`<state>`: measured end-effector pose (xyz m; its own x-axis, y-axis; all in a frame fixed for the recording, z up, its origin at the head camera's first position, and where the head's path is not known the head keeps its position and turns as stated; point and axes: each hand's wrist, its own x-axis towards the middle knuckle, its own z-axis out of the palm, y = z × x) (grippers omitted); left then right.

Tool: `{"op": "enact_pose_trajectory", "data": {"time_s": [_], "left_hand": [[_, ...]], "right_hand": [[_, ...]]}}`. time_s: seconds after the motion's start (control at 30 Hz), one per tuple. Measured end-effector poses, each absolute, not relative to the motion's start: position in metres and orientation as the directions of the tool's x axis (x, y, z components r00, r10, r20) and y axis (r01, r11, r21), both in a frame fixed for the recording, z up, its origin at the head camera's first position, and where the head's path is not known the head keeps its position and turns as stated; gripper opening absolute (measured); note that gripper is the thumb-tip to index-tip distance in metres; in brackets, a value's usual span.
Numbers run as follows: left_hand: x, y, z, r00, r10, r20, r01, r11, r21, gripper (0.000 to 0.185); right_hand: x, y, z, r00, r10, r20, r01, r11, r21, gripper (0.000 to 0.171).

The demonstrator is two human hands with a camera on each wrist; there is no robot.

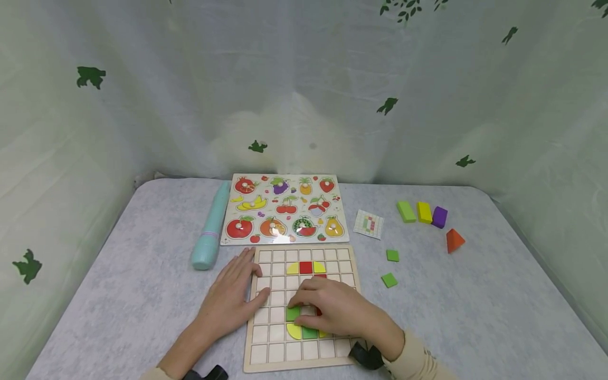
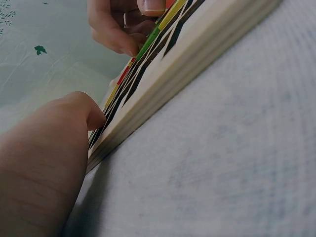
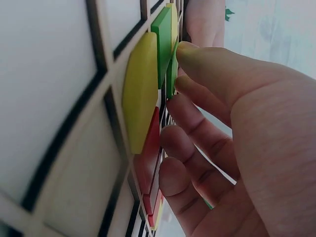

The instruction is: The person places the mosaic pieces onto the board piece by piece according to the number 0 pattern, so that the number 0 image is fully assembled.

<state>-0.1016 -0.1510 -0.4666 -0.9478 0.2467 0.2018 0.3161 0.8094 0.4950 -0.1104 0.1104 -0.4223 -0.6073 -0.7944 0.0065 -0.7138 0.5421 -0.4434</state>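
A wooden grid board [image 1: 271,338] lies at the table's near edge, with yellow, red [image 1: 305,267] and green [image 1: 292,313] tiles set in its cells. My left hand [image 1: 239,282] rests flat on the board's left edge, its thumb [image 2: 91,111] against the rim [image 2: 197,64]. My right hand [image 1: 309,303] lies over the board's middle with its fingers curled. Its fingertips [image 3: 185,52] pinch a thin green tile [image 3: 173,69] beside a yellow tile [image 3: 140,94] and a seated green tile [image 3: 162,42]. The palm hides some tiles.
A fruit peg puzzle [image 1: 285,208] lies behind the board, a teal cylinder [image 1: 211,227] to its left. To the right lie a pattern card [image 1: 369,224], two loose green tiles [image 1: 392,255] [image 1: 389,279], green, yellow and purple blocks [image 1: 424,212] and an orange pyramid [image 1: 454,240].
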Motion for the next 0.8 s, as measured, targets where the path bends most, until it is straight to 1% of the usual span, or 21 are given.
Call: {"op": "enact_pose_trajectory", "data": {"time_s": [0.13,0.23,0.43,0.6,0.8], "left_hand": [[-0.102,-0.152,-0.466,-0.946,0.246,0.21,0.32,0.811,0.49,0.027],[-0.102,-0.152,-0.466,-0.945,0.247,0.212,0.322,0.812,0.486,0.027],[-0.102,-0.152,-0.466,-0.945,0.247,0.214,0.323,0.81,0.489,0.027],[-0.102,-0.152,-0.467,-0.942,0.249,0.227,0.331,0.802,0.497,0.027],[-0.102,-0.151,-0.469,-0.935,0.254,0.246,0.346,0.798,0.493,0.027]], "right_hand": [[-0.11,0.11,-0.421,-0.602,-0.798,0.022,-0.726,0.536,-0.43,0.022],[-0.11,0.113,-0.418,-0.612,-0.79,0.03,-0.724,0.544,-0.423,0.021],[-0.111,0.127,-0.407,-0.674,-0.738,0.01,-0.664,0.601,-0.445,0.027],[-0.115,0.143,-0.397,-0.704,-0.71,0.027,-0.644,0.622,-0.444,0.028],[-0.12,0.163,-0.387,-0.769,-0.639,-0.014,-0.549,0.671,-0.499,0.038]]}}
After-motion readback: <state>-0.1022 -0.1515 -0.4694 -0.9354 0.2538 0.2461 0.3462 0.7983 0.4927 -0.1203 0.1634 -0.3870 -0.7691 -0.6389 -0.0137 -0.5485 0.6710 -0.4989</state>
